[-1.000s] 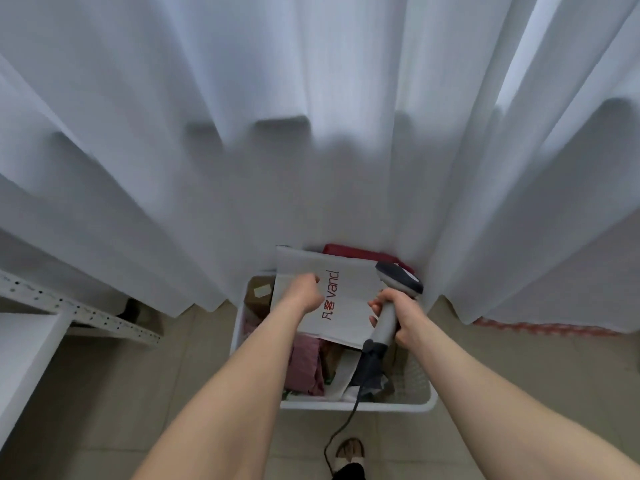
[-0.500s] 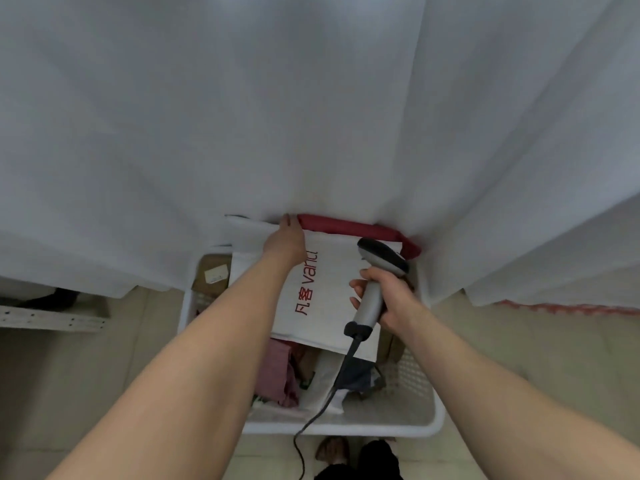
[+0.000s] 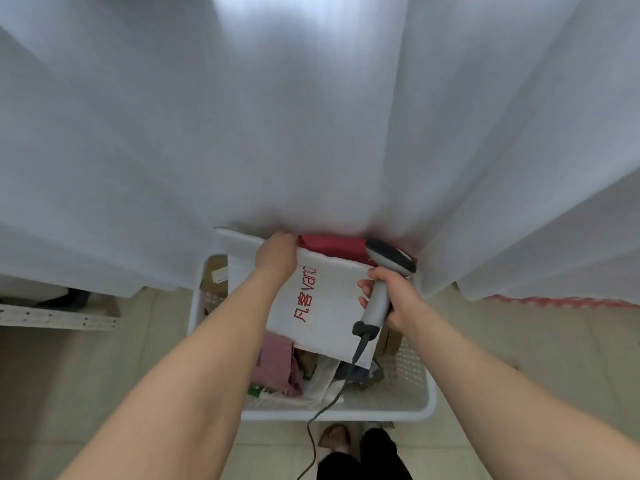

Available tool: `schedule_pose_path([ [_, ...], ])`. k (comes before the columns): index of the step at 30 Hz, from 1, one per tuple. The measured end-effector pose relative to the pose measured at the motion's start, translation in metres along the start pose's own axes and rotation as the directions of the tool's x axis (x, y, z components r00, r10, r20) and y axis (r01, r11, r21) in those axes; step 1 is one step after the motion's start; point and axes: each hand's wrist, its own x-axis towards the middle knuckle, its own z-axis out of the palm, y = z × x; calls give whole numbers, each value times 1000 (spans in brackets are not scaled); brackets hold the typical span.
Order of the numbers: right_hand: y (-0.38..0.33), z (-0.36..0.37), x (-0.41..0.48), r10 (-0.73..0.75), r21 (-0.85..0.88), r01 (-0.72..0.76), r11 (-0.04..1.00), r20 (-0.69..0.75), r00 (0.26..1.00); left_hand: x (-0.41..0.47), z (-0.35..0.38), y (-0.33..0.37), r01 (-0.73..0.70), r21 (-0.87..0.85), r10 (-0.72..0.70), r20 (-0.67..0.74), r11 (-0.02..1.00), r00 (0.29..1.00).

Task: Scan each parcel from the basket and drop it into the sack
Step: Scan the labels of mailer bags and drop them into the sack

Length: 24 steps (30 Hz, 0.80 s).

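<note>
My foot (image 3: 333, 439) and a black trouser leg (image 3: 363, 459) stand on the tiled floor (image 3: 519, 358) just behind the near rim of the white basket (image 3: 346, 415). A dark cable (image 3: 356, 351) runs up over that rim to the grey scanner (image 3: 375, 311). Inside the basket lie a pink parcel (image 3: 277, 362) at the near left, several crumpled bags beside it, and a brown cardboard box (image 3: 216, 271) in the far left corner.

Over these slants the white parcel (image 3: 322, 306) with red lettering. My left hand (image 3: 277, 259) grips its far top edge, the fingers curled over and out of sight. I cannot tell whether its low near edge rests on the goods beneath. My right hand (image 3: 398, 299) is wrapped round the scanner's handle. Its head sits past the parcel's far right corner, its thumb side just beside the parcel's right edge.

Behind the parcel's top edge, a red parcel (image 3: 332, 245) lies at the back of the basket. White curtain fabric (image 3: 311, 116) hangs beyond it, and my left knuckles are against its folds. A perforated shelf rail (image 3: 55, 318) juts in at far left.
</note>
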Motion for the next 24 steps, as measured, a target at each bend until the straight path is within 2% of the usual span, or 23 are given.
schedule_pose_path([
  [5, -7, 4, -75, -9, 9, 9, 1000, -89, 996, -65, -73, 14, 38, -163, -38, 6, 986, 999],
  [8, -8, 6, -120, -13, -19, 11, 1000, -131, 991, -109, -109, 25, 123, -299, -123, 19, 946, 992],
  [11, -7, 7, -158, -42, -59, 33, 998, -148, 988, -146, -139, 26, 181, -391, -214, -40, 902, 976],
  [14, -8, 8, -193, -91, -160, 71, 985, -121, 988, -182, -169, 20, 164, -465, -248, -124, 870, 961],
  [17, -3, 5, -230, -138, -199, 123, 972, -65, 988, -226, -195, 13, 135, -470, -249, -190, 872, 950],
  [20, 10, -4, -270, -164, -180, 167, 969, 29, 986, -280, -218, 11, 66, -406, -195, -284, 911, 939],
  [24, 33, -27, -324, -179, -146, 197, 969, 128, 976, -354, -251, 20, -4, -343, -180, -501, 939, 846],
])
